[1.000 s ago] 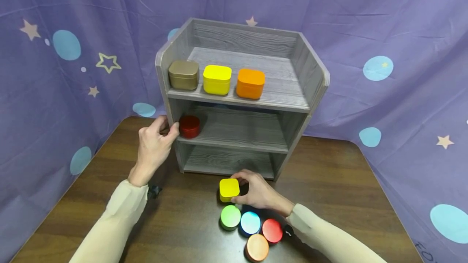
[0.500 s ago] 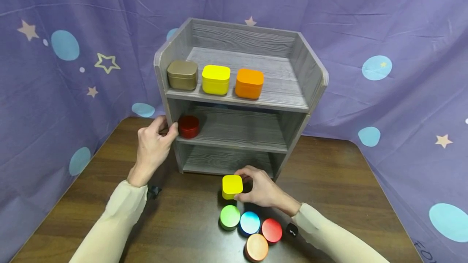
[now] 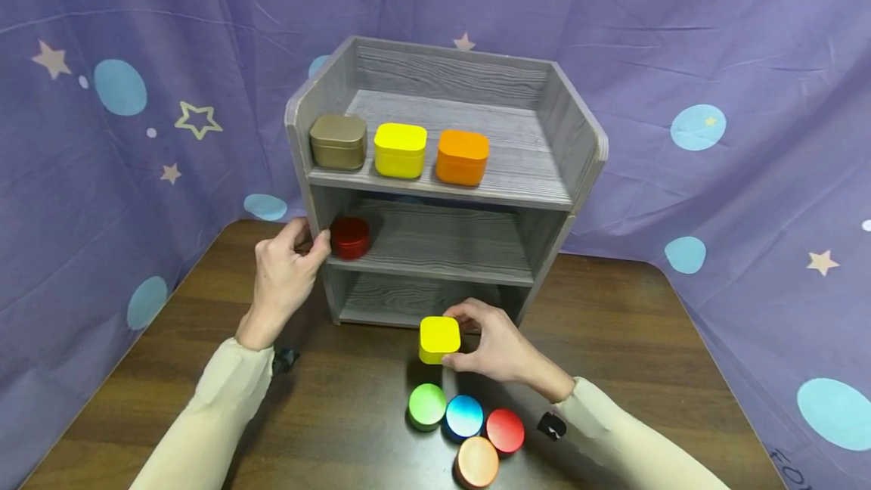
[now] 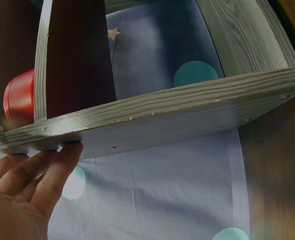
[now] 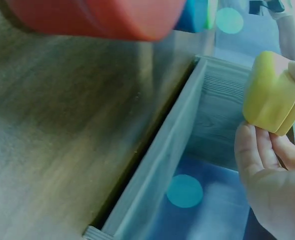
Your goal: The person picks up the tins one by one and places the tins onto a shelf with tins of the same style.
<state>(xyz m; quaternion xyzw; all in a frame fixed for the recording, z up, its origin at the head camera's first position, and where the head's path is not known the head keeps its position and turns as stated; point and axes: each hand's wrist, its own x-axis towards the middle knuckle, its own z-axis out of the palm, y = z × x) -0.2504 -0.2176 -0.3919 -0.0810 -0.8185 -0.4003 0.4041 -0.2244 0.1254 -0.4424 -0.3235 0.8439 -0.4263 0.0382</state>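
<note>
My right hand (image 3: 500,342) pinches a square yellow tin (image 3: 439,337) by its sides, thumb in front and fingers behind. It is up off the table, before the bottom opening of a grey wooden shelf (image 3: 435,187). In the right wrist view the lid seam of the yellow tin (image 5: 272,95) shows, with the fingertips against it. My left hand (image 3: 282,271) grips the shelf's left side panel, the thumb at its front edge. In the left wrist view the fingers (image 4: 57,172) lie along the panel's outer face. Just inside stands a round dark red tin (image 3: 351,238).
On the top shelf stand a bronze tin (image 3: 338,142), another yellow tin (image 3: 400,150) and an orange tin (image 3: 462,158). Round green (image 3: 427,405), blue (image 3: 464,416), red (image 3: 505,429) and copper (image 3: 476,461) tins cluster on the brown table (image 3: 327,414). A purple curtain (image 3: 680,44) hangs behind.
My right hand has lifted the yellow tin off the table and moved it slightly right and toward the shelf. My left hand has kept its grip on the side panel.
</note>
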